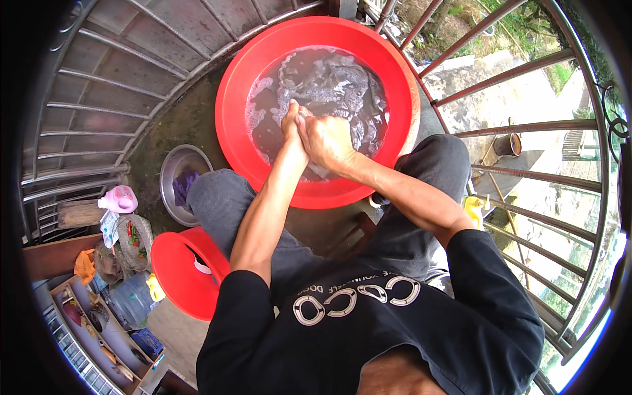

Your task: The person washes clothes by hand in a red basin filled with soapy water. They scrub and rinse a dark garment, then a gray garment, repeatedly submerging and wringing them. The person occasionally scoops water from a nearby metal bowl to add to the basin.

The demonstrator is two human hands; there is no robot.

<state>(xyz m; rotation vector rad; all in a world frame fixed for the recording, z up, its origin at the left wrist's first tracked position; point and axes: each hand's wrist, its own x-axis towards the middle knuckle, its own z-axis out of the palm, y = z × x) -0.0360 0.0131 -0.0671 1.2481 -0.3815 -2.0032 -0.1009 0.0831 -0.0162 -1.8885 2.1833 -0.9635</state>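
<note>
A large red plastic basin stands before me, holding murky, sudsy water and a soaked dark grey cloth. Above the near left part of the water, my left hand and my right hand are pressed together. The right hand's fingers curl in against the left palm. Whether anything lies between the two hands is hidden; a bit of pale cloth shows in the water just below them.
Metal railings flank the basin. At left are a metal bowl with purple cloth, a second red basin, a pink jug, a basket with peppers and a large water bottle. A yellow bottle stands at right.
</note>
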